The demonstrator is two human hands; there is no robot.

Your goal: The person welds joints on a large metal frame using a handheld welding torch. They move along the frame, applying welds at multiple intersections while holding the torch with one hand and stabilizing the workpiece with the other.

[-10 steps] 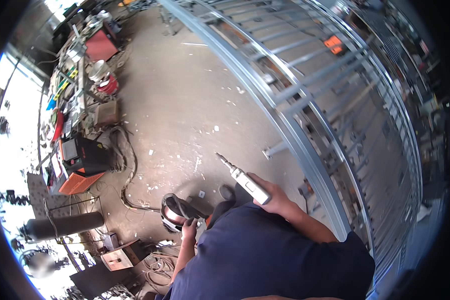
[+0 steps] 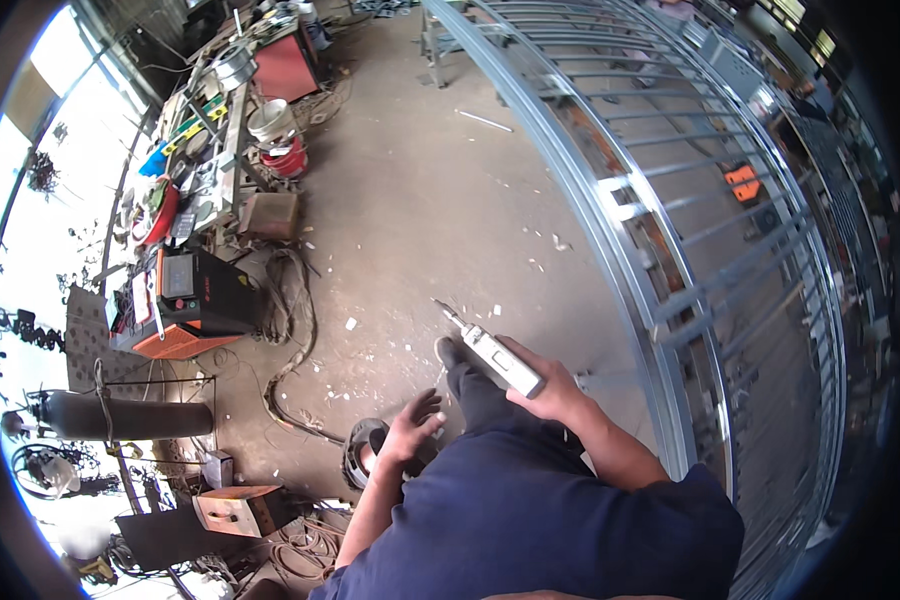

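Note:
In my right hand (image 2: pixel 553 388) is a white handheld tool (image 2: pixel 503 362) with a slim, dark pointed tip, its nose aimed forward and to the left. My fingers wrap round the rear of its body. My left hand (image 2: pixel 411 428) hangs in front of me with the fingers spread, nothing visible in it. Just behind and to the left of that hand is a dark, round-rimmed object (image 2: pixel 354 462), partly hidden by my forearm; its kind is unclear. One shoe (image 2: pixel 444 350) shows on the floor ahead of the tool.
A long frame of metal bars (image 2: pixel 610 240) runs along my right. On the left stand an orange-and-black machine (image 2: pixel 195 300), a dark gas cylinder (image 2: pixel 135 415) and a cluttered bench (image 2: pixel 232 150). A thick cable (image 2: pixel 288 385) snakes over the littered floor (image 2: pixel 410 200).
My left hand has moved forward and right, away from the round-rimmed object, and its fingers have spread. The right hand keeps its hold on the tool. My view has shifted left.

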